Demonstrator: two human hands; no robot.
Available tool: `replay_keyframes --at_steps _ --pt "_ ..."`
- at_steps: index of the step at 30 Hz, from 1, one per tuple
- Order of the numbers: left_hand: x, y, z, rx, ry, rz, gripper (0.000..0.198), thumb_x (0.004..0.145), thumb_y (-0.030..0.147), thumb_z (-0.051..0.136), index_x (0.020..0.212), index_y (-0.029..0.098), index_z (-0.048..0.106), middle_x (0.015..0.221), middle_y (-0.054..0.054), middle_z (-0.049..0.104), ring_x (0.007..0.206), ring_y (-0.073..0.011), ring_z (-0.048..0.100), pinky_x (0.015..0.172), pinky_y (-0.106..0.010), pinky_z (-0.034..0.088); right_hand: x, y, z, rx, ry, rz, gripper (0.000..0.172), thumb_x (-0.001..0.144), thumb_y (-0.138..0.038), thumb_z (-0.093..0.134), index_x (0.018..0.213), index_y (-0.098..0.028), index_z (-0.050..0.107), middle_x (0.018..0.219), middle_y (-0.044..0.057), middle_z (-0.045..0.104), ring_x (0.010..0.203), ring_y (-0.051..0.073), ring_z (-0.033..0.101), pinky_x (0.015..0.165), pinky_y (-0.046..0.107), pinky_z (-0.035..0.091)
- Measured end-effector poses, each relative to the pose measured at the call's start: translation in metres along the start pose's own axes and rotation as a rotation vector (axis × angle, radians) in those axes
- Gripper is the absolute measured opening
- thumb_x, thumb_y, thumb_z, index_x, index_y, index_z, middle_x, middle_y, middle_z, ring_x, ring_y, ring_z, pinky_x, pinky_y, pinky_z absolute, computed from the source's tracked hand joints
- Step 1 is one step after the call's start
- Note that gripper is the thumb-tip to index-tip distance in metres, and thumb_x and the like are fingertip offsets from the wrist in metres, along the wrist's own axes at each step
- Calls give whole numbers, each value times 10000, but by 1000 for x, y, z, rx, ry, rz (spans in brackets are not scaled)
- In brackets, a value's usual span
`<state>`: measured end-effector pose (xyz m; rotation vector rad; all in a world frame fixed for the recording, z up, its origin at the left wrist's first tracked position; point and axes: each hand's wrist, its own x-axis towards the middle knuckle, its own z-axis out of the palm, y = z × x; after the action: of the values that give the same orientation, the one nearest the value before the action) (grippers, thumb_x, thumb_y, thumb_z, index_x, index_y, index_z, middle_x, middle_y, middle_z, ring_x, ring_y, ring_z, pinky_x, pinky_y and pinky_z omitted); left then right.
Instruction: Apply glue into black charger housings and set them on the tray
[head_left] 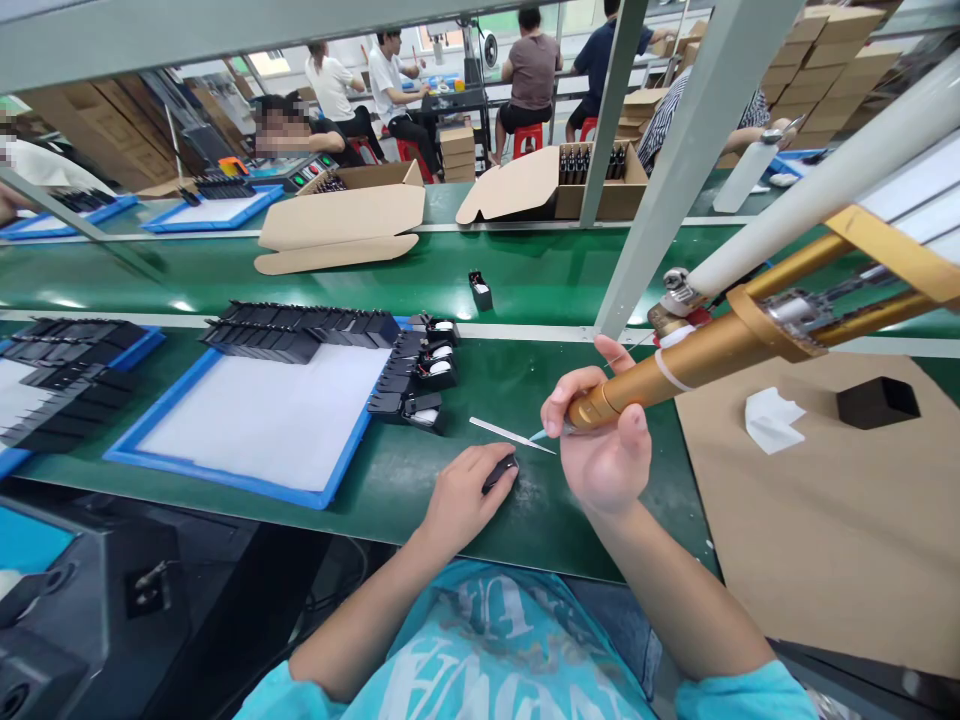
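My left hand (463, 497) rests on the green bench (420, 470), its fingers closed around a small black part (500, 473) that is mostly covered by them. With its fingers curled around the lower end, my right hand (604, 440) grips a gold cylindrical dispenser (675, 360) that slants up to the right. The dispenser's pale blue needle tip (538, 436) points down left, above and right of the black part. A thin white strip-like tool (510, 436) lies just beyond my left hand, close to the tip. Several black units with white insides (435, 368) stand left of it.
A blue-rimmed tray (225, 480) holds rows of black housings (300, 330); another tray (150, 345) stands farther left. One black unit (480, 290) sits on the green conveyor (337, 285). Cardboard (825, 530) at right bears crumpled paper (772, 420) and a black box (877, 402). A metal post (675, 160) rises ahead.
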<state>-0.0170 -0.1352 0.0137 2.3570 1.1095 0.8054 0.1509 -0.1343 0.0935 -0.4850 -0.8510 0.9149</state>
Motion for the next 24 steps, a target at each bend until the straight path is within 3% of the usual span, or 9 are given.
replay_keyframes --at_steps 6,10,14,16,18,20,22,24 --pt "-3 -3 11 85 30 25 199 972 278 507 1131 202 601 1046 -46 703 950 -181 655 845 -307 528 1 1 -1 0 -2 -3 380 900 -509 491 1210 -290 508 827 -19 615 540 120 510 568 313 394" --pt "-2 -5 8 417 -147 1 380 954 396 522 1275 194 550 894 -57 669 825 -241 650 645 -336 530 1 1 0 13 -2 -9 380 898 -494 500 1221 -294 514 826 -19 620 541 120 511 554 307 396" --pt "4 -6 0 434 -329 -17 445 940 373 536 1353 213 492 979 -77 660 906 -267 645 673 -349 529 1 1 1 5 -3 -7 387 890 -499 505 1216 -291 519 817 -18 613 536 119 505 543 302 398" --pt "7 -7 -3 290 -346 -60 440 931 343 537 1351 221 491 1059 -91 653 973 -276 633 747 -367 524 1 1 2 -32 12 0 393 881 -523 503 1201 -294 518 802 -20 600 524 120 500 545 309 403" --pt "8 -10 -5 -7 -288 -187 448 912 367 555 1336 235 493 1080 -84 645 969 -259 627 759 -349 514 1 1 2 -72 34 4 399 872 -544 496 1184 -296 516 791 -21 588 513 123 498 545 315 407" --pt "7 -14 -5 -462 -183 -415 465 910 457 533 1322 247 485 979 -55 640 814 -204 626 633 -286 493 1 1 1 -92 52 3 398 868 -548 494 1172 -292 520 782 -20 581 510 123 499 544 314 408" --pt "7 -17 -8 -957 -73 -633 514 904 551 494 1314 241 481 828 -22 597 609 -141 552 478 -227 394 2 0 1 -92 60 -1 402 866 -539 497 1177 -287 527 776 -18 583 513 124 501 540 308 406" --pt "8 -17 -13 -1333 -3 -736 547 886 587 494 1297 227 498 722 6 536 486 -96 440 427 -209 299 3 -1 0 -87 64 -7 409 866 -528 503 1188 -279 537 772 -16 590 510 124 500 535 303 403"
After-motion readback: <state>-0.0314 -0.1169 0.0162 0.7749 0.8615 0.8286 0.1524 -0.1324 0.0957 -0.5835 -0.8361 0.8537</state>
